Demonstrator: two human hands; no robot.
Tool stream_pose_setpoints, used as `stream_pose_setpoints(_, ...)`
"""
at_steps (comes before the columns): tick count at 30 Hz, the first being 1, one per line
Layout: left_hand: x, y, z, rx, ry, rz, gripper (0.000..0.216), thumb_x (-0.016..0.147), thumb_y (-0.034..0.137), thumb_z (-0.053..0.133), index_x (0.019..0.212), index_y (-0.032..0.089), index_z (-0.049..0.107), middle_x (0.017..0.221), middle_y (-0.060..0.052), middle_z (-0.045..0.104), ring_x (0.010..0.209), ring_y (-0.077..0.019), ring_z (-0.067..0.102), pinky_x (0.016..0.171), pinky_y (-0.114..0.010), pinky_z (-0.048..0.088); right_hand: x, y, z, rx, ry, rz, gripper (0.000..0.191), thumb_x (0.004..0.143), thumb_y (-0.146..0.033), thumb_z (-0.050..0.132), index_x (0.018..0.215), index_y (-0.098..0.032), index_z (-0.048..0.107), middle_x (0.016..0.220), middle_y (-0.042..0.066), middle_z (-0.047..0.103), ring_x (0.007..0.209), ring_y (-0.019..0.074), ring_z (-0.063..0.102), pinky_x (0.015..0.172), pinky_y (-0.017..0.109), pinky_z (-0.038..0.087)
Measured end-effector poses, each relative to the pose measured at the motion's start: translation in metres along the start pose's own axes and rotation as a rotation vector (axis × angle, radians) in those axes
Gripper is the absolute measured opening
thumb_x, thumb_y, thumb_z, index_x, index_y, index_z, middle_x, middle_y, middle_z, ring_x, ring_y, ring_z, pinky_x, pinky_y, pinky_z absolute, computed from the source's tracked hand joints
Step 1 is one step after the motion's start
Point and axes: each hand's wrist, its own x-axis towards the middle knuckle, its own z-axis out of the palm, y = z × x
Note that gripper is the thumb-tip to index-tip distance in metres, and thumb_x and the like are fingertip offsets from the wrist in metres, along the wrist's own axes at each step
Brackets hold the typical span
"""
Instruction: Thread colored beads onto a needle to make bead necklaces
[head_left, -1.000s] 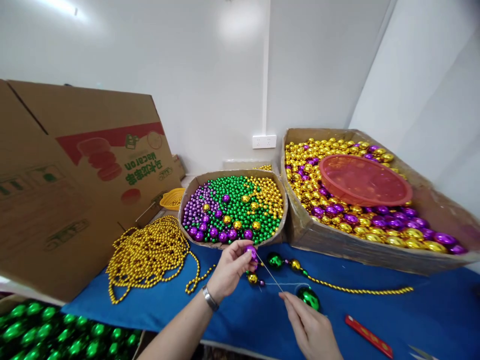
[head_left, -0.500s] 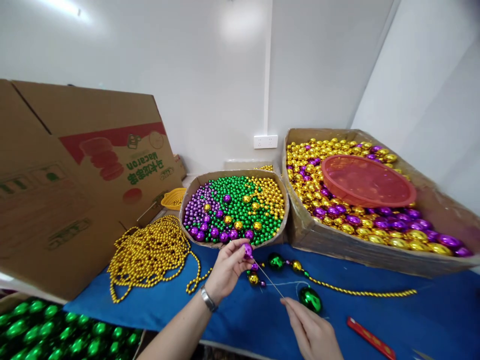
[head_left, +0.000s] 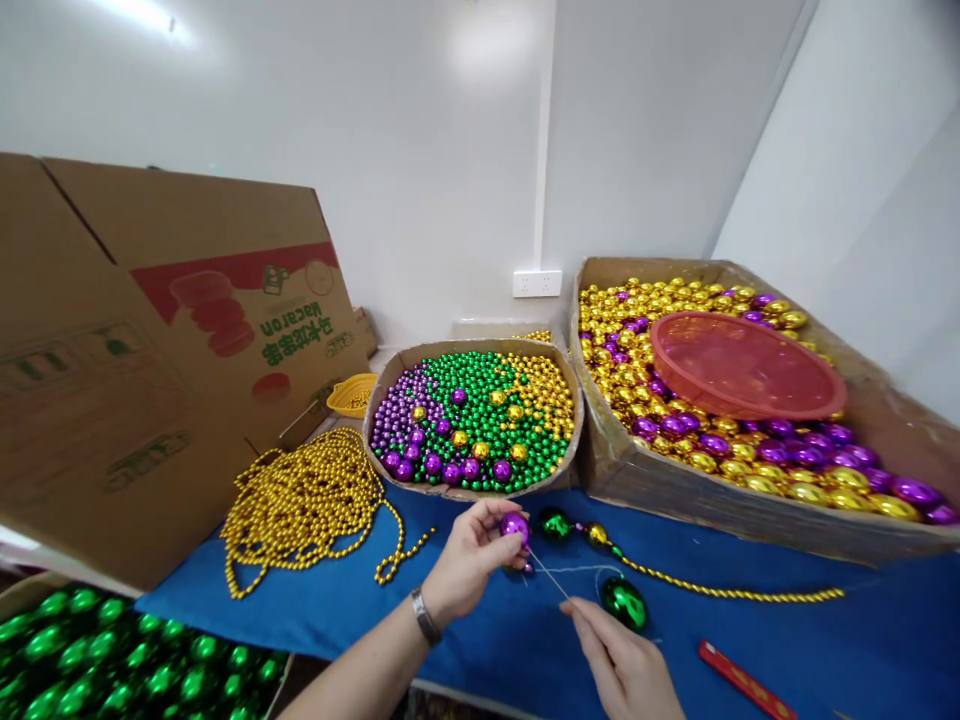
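The left hand (head_left: 469,560) pinches a shiny purple round bead (head_left: 514,524) between thumb and fingertips, above the blue cloth-covered worktop (head_left: 360,610). The right hand (head_left: 626,665) has its grip closed on a thin white thread (head_left: 551,578) that runs up to the bead. Just beside it lies a large green oval bead (head_left: 624,603), and behind it a strung gold bead strand (head_left: 720,590) stretches to the right. A round cardboard tray of mixed beads (head_left: 476,415) stands near, a loose heap of gold bead chains (head_left: 300,505) lies at the left, and a red flat stick (head_left: 746,680) at the right.
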Motion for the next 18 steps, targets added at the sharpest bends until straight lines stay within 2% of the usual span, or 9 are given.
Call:
stream_pose_setpoints(5, -0.001, -0.003, -0.001, -0.077, -0.007, -0.024, 0.036, 0.068, 0.027, 0.075, 0.099, 0.016, 0.061, 0.098, -0.008, 0.063, 0.068, -0.0123, 0.06, 0.063, -0.027, 0.052, -0.003, 0.005, 0.002, -0.023, 0.037, -0.061, 0.033, 0.094, -0.033, 0.037, 0.1, -0.021, 0.067, 0.092, 0.006, 0.073, 0.081, 0.0168, 0.07, 0.073, 0.021, 0.056)
stream_pose_setpoints(9, -0.006, -0.01, 0.002, 0.044, -0.021, 0.053, 0.038, 0.066, 0.022, 0.077, 0.1, 0.016, 0.06, 0.094, -0.007, 0.063, 0.071, -0.0123, 0.059, 0.067, -0.028, 0.052, -0.003, 0.007, 0.006, -0.046, 0.053, -0.082, 0.033, 0.094, -0.032, 0.037, 0.1, -0.02, 0.067, 0.092, 0.006, 0.073, 0.081, 0.0167, 0.07, 0.072, 0.021, 0.057)
stream_pose_setpoints(13, -0.011, -0.014, 0.004, 0.108, -0.086, 0.037, 0.039, 0.069, 0.026, 0.074, 0.103, 0.017, 0.059, 0.098, -0.008, 0.063, 0.075, -0.0149, 0.059, 0.069, -0.03, 0.052, -0.003, 0.007, 0.006, -0.03, 0.028, -0.059, 0.034, 0.095, -0.034, 0.036, 0.1, -0.02, 0.067, 0.093, 0.006, 0.073, 0.081, 0.017, 0.07, 0.074, 0.022, 0.056)
stream_pose_setpoints(16, -0.003, -0.004, -0.007, 0.35, -0.134, 0.072, 0.039, 0.075, 0.031, 0.067, 0.11, 0.018, 0.056, 0.096, -0.008, 0.064, 0.078, -0.0171, 0.061, 0.069, -0.029, 0.05, -0.004, 0.012, 0.003, -0.032, 0.048, -0.041, 0.034, 0.094, -0.036, 0.037, 0.099, -0.021, 0.067, 0.092, 0.007, 0.073, 0.08, 0.0178, 0.07, 0.072, 0.021, 0.057)
stream_pose_setpoints(18, 0.013, 0.01, -0.021, 0.702, -0.069, 0.194, 0.032, 0.082, 0.032, 0.057, 0.11, 0.018, 0.057, 0.094, -0.008, 0.064, 0.081, -0.0182, 0.061, 0.072, -0.03, 0.049, -0.005, 0.017, 0.002, -0.052, 0.09, -0.04, 0.034, 0.093, -0.037, 0.039, 0.099, -0.02, 0.067, 0.09, 0.007, 0.073, 0.076, 0.0186, 0.071, 0.068, 0.021, 0.057)
